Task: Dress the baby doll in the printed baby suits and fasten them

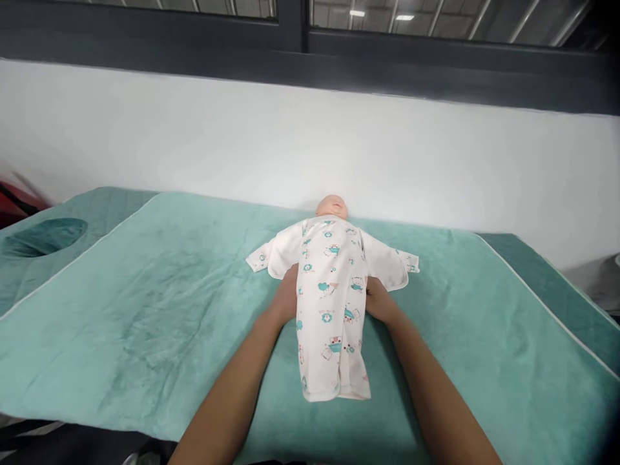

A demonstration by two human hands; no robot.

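A baby doll (pixel 332 206) lies on its back with its head toward the wall. It wears a white baby gown (pixel 329 303) printed with small teal and red pictures. Both sleeves are spread out sideways, and the long front hangs down toward me. My left hand (pixel 289 294) is at the gown's left edge, its fingers hidden beneath the cloth. On the opposite edge, my right hand (pixel 379 300) reaches in under the fabric, with most of its fingers covered. What either hand touches under the gown cannot be seen.
A teal padded cover (pixel 184 310) lies under the doll, with white piping near both sides. An oval hole (pixel 46 237) is at its left end. Behind stands a white wall (pixel 232 142) below a dark window frame (pixel 290 39). Something red (pixel 17 206) shows at far left.
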